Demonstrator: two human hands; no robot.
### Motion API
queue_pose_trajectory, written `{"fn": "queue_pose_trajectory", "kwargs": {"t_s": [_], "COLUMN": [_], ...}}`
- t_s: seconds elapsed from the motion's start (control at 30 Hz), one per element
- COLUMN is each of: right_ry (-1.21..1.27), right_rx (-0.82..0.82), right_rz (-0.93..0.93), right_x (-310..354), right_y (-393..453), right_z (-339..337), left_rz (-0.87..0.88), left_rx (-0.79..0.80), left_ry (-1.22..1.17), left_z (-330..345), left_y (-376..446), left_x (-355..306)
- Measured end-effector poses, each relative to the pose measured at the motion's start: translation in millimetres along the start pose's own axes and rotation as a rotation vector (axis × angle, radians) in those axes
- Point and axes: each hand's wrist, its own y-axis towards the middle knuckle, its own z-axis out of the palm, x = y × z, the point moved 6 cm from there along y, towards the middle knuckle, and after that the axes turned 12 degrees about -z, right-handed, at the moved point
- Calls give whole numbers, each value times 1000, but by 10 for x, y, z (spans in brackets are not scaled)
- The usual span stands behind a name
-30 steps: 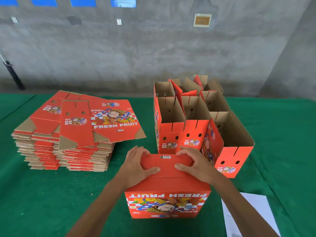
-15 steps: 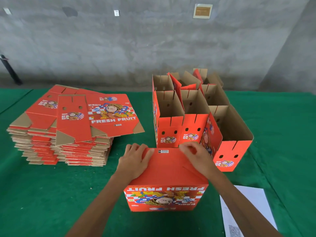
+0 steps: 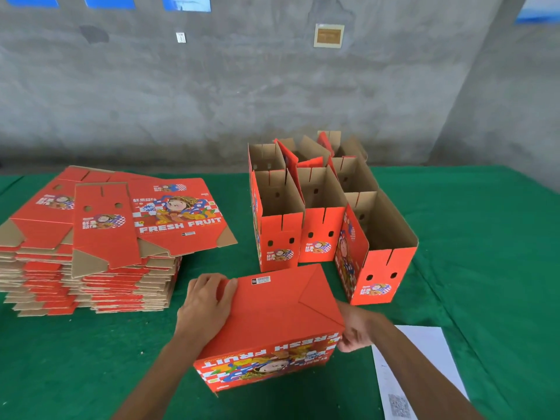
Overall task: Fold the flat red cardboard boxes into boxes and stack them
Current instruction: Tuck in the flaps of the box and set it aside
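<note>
Grip: the left hand (image 3: 206, 301) lies flat, fingers extended, on the left end of the upturned box (image 3: 272, 322), evidently steadying it. The right hand (image 3: 357, 331) curls at the box's near right corner; blur prevents telling whether it pinches cardboard. The box stands bottom-up at the near centre of the green worktop (image 3: 91, 359), flaps closed. Flat boxes (image 3: 100, 237) are stacked to the left; folded boxes (image 3: 327, 213) stand open-topped beyond, to the right.
</note>
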Motion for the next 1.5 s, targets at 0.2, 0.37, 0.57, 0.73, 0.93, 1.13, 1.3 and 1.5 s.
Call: {"fn": "queue_pose_trajectory", "kwargs": {"t_s": [0.2, 0.37, 0.57, 0.73, 0.93, 1.13, 1.3, 1.5], "right_ry": [-29, -355, -1305, -1413, -1437, -1445, -1485, -1361], "right_rx": [11, -9, -273, -243, -192, -83, -131, -140], "right_rz": [-411, -787, -957, -832, -760, -506, -560, -484], "right_x": [307, 713, 388, -141, -364, -164, 72, 24], "right_y": [-388, -999, -718, -237, 163, 283, 633, 881], "right_z": [81, 509, 1367, 1621, 1792, 2129, 2098, 2032], "left_rz": [54, -13, -63, -177, 107, 79, 20, 23], "left_rx": [-133, 307, 450, 314, -174, -85, 98, 147], "left_ry": [-341, -618, -854, -808, -168, 600, 819, 899], "left_z": [-341, -199, 353, 450, -416, -570, -243, 103], "left_y": [-281, -492, -895, -859, 272, 1869, 2516, 2536], "left_x": [104, 165, 76, 606, 666, 564, 509, 646]}}
